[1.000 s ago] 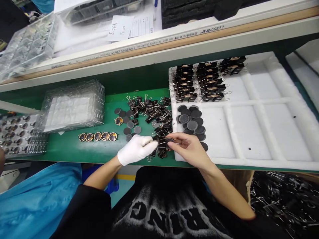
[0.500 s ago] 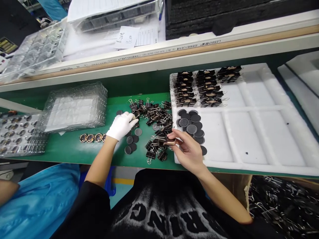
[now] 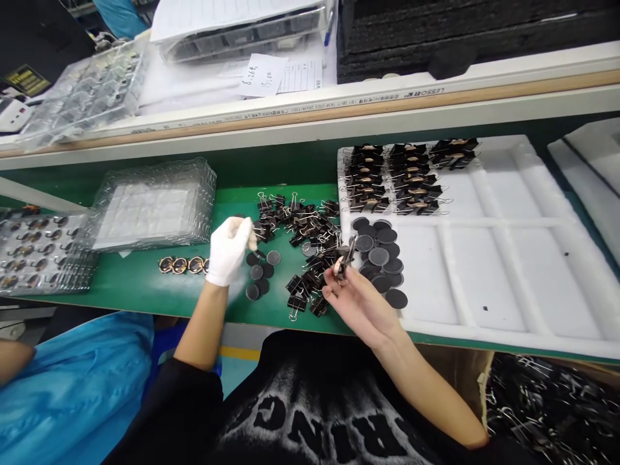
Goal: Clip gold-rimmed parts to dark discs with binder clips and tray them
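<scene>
You are holding a gold-rimmed round piece (image 3: 338, 267) in the fingertips of your bare right hand (image 3: 365, 307), over the left edge of the white foam tray (image 3: 450, 258). A black binder clip (image 3: 343, 252) is sitting against it in the same pinch. You are probably working best when your thumb and fingers are bearing on the rim alone, so that pressure is falling evenly and skin is not marking the flat face. If the clip is biting askew, it may be scratching the gold, so you are wise to be squaring it before letting go.

Your gloved left hand (image 3: 227, 252) is hanging above the table (image 3: 159, 290) with its fingers bent inward; the glove is hiding the fingertips, so I cannot tell whether they are closing on anything. Dark discs (image 3: 274, 258) are lying just beside it, and lifting them by the edge is likely safer than pressing on them.

Between your hands, loose clips (image 3: 307, 223) are heaping in a tangle, and their wire handles could be snagging the glove. More discs (image 3: 378, 256) are resting in the tray's near left compartment, while clipped pieces (image 3: 414, 177) are standing in columns at its far side. Farther left, a short row of rimmed pieces (image 3: 179, 265) is lying before the stacked clear trays (image 3: 150, 210).
</scene>
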